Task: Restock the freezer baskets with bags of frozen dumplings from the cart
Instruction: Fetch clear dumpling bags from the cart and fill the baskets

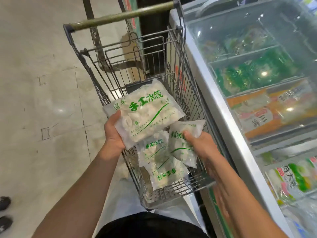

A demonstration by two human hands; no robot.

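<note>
Both hands are clamped on dumpling bags above the cart (188, 86): left hand (114, 134) grips the large bag (145, 114), right hand (200, 143) a smaller bag (181, 145). I'd support each from beneath, then swing right to the freezer (223, 117).

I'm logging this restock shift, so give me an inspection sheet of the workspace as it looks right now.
Surface: pale tiled floor, scuffed.
Job's things: wire cart beside the chest freezer; several dumpling bags in the cart; freezer holds packaged goods under glass.
Clutter: nothing seen.
Grippers: left hand holds a large dumpling bag; right hand grips a smaller bag.
Cables: nothing seen.
Surroundings: dark shoes at the floor's left edge.
</note>
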